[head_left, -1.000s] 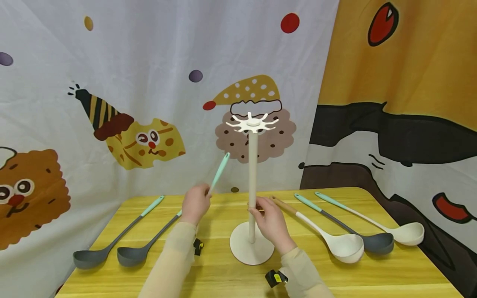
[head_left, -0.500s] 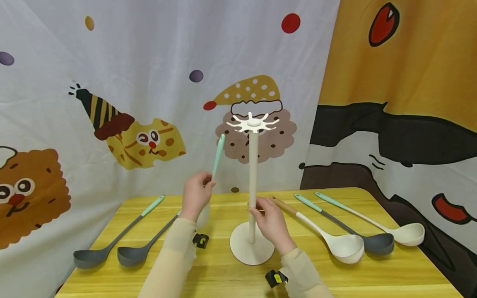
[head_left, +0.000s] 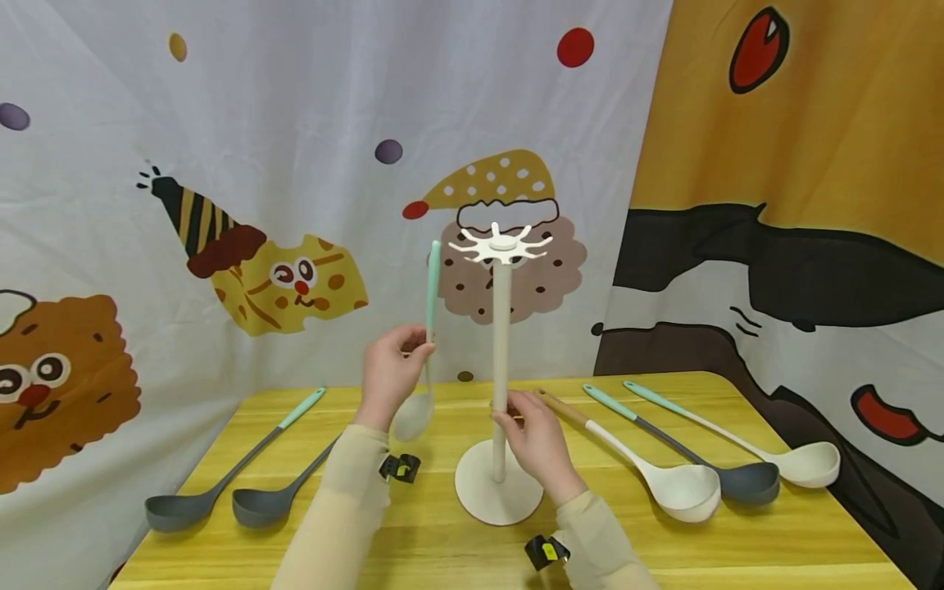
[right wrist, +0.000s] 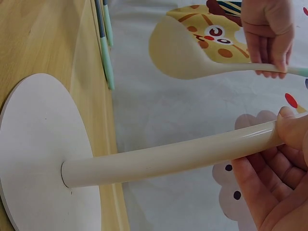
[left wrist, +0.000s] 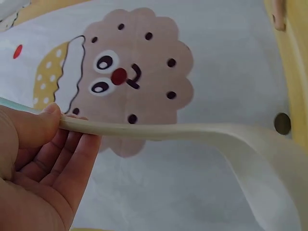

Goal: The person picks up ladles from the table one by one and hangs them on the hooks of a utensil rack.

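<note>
My left hand (head_left: 392, 370) pinches a white ladle (head_left: 415, 416) with a mint-green handle (head_left: 433, 283) by its shaft. The ladle hangs nearly upright, bowl down, left of the white utensil stand (head_left: 501, 328) and apart from it. In the left wrist view, thumb and fingers meet on the cream ladle shaft (left wrist: 144, 130) just below the mint part. My right hand (head_left: 538, 438) holds the lower half of the stand's post; the right wrist view has thumb and fingers around the post (right wrist: 192, 154). Hooks radiate from the stand's top (head_left: 503, 243), with nothing hung on them.
Two grey ladles (head_left: 180, 510) (head_left: 264, 506) with long shafts lie at the table's left. On the right lie a white ladle with a wooden handle (head_left: 686, 492), a grey ladle (head_left: 751, 482) and another white ladle (head_left: 810, 463). A cartoon curtain (head_left: 310, 98) hangs behind the wooden table (head_left: 442, 557).
My left hand has lifted the ladle, and its handle has swung from leaning right to nearly vertical, its tip now near hook height. The right hand and stand have stayed put.
</note>
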Available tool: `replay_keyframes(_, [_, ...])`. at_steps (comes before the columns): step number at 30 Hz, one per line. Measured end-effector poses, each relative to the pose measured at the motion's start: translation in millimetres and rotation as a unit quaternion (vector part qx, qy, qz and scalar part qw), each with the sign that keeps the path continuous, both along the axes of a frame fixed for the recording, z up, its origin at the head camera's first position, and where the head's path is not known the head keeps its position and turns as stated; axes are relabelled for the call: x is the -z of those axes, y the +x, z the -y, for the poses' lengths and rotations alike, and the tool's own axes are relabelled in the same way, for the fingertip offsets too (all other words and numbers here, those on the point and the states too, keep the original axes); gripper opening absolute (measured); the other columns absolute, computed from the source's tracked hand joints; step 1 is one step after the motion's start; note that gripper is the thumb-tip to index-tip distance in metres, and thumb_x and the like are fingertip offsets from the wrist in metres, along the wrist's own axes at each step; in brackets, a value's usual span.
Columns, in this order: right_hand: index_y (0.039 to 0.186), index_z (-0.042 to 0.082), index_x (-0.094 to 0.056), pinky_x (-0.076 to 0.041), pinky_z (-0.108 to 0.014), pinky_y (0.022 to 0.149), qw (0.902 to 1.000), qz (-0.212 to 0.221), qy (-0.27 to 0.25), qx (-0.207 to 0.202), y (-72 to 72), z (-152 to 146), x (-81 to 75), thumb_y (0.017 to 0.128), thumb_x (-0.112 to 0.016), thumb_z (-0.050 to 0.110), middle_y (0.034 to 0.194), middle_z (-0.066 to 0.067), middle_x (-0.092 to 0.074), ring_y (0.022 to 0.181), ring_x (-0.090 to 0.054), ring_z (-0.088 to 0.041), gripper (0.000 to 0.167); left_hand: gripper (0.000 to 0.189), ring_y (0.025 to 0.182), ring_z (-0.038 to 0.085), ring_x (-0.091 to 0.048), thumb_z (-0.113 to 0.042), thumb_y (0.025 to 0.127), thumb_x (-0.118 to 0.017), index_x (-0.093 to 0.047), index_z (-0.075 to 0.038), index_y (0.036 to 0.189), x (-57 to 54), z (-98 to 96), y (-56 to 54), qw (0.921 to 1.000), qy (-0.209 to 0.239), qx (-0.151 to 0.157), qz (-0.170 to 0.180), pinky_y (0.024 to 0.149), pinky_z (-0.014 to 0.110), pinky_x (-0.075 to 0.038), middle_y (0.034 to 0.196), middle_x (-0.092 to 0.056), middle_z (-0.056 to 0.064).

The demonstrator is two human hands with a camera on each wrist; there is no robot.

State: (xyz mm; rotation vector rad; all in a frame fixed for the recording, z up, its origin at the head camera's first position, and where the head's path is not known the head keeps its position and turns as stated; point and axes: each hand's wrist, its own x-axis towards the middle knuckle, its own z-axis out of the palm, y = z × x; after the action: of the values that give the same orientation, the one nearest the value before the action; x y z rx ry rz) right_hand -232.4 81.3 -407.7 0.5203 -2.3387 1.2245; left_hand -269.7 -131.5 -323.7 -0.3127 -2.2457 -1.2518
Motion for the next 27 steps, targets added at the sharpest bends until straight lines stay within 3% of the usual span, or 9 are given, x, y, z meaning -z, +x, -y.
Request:
replay_keyframes(11, [0.108,0.007,-0.068,-0.057,-0.037,0.076,1.0000,0.004,-0.003,-0.002,0.5,-1,-0.4,0.095,-0.067,0.011,0.099,-0.005,-0.063,0.090,-0.063,-0.021,0.013,0.013,0.087,0.021,-0.066,-0.013,0.092,-0.072,-0.075,-0.006,0.103,-17.5,-7.0,5.0,0.9989,0.029,0.027,0.026,0.080,0.040,-0.056,0.093,-0.071,0.006])
replay_keyframes(27, [0.109,0.006,-0.068,-0.057,-0.036,0.077,1.0000,0.006,0.001,-0.003,0.5,-1,-1.3,0.094,-0.068,0.010,0.098,-0.005,-0.063,0.089,-0.062,-0.020,0.015,0.011,0.085,0.020,-0.067,-0.010,0.092,-0.071,-0.075,-0.006,0.102,-29.0,-16.8,8.5,0.9980,0.021,0.059,-0.008,0.080,0.040,-0.056,0.091,-0.072,0.005])
